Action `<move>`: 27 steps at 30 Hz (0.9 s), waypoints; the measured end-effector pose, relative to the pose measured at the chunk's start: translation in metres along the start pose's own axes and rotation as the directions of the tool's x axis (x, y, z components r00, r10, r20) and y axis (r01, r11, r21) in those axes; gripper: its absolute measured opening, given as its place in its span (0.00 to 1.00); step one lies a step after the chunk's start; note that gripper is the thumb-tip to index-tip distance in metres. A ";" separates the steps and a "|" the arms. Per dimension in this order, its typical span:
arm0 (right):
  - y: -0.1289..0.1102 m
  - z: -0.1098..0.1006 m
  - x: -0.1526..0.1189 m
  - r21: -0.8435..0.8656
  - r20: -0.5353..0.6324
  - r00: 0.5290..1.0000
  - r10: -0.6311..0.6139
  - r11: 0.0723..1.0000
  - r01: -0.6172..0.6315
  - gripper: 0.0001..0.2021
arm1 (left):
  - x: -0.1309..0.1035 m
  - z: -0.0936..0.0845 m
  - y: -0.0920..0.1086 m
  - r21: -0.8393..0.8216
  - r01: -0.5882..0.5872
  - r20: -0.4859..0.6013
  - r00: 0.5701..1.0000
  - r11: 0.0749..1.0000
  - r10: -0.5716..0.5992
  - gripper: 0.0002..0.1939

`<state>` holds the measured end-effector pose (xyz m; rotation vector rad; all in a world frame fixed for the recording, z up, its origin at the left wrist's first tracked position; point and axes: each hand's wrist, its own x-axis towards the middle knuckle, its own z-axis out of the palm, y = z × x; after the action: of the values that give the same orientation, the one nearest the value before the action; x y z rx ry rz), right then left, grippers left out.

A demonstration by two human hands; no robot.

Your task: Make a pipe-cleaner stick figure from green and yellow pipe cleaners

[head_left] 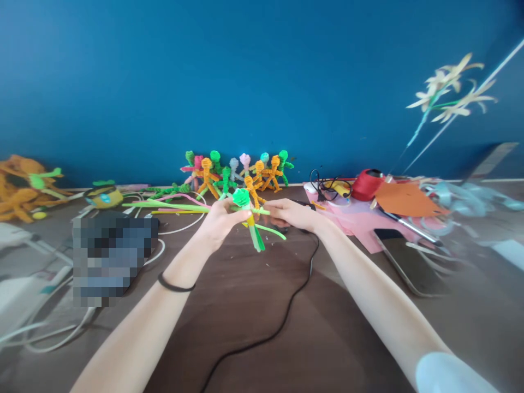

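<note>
Between the thumb and fingers of my left hand is a pipe-cleaner figure with a coiled green head and light green strands hanging below a yellow wrap. Long pale green pipe cleaners stretch out to the left behind that hand. My right hand is at the figure's right side, fingers curled at the tip of a light green pipe cleaner; its fingertips are partly hidden. Another bright green strand curves below it. Just behind stand several finished-looking pipe-cleaner figures, including an orange one, leaning towards the wall.
A black cable crosses the brown table. To the right lie a phone, pink sheets, an orange sheet and a red thread spool. Leftward are a blurred-out object, white cables and orange pipe-cleaner pieces. A blue wall rises behind.
</note>
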<state>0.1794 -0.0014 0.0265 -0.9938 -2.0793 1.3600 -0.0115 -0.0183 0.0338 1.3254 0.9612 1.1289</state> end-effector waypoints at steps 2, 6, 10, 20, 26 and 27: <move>-0.003 0.002 0.000 -0.059 0.014 0.999 0.029 0.998 -0.028 0.17 | 0.001 0.000 -0.001 -0.039 -0.007 -0.026 1.000 0.999 0.006 0.10; -0.013 0.006 -0.001 -0.247 0.066 0.997 0.045 0.969 -0.028 0.15 | 0.004 -0.001 -0.003 -0.026 -0.039 -0.088 0.995 0.999 0.036 0.09; -0.022 0.011 -0.003 -0.405 0.036 0.997 0.064 0.913 -0.044 0.14 | 0.003 -0.002 -0.003 0.230 -0.087 -0.136 0.983 0.969 0.121 0.07; -0.037 0.006 -0.015 -0.446 -0.010 1.000 0.013 0.895 -0.016 0.16 | -0.002 -0.003 0.005 0.681 -0.160 -0.053 0.962 0.715 0.266 0.06; -0.035 0.002 -0.015 -0.417 -0.056 0.998 -0.027 0.909 0.001 0.15 | -0.001 -0.004 0.006 0.664 -0.104 -0.048 0.982 0.740 0.181 0.08; -0.034 0.003 -0.015 -0.427 -0.056 0.998 -0.022 0.904 -0.004 0.15 | -0.001 -0.004 0.006 0.653 -0.089 -0.060 0.984 0.752 0.169 0.09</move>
<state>0.1758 -0.0230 0.0567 -1.1757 -2.3868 0.8665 -0.0162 -0.0183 0.0392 1.9253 1.4514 1.0146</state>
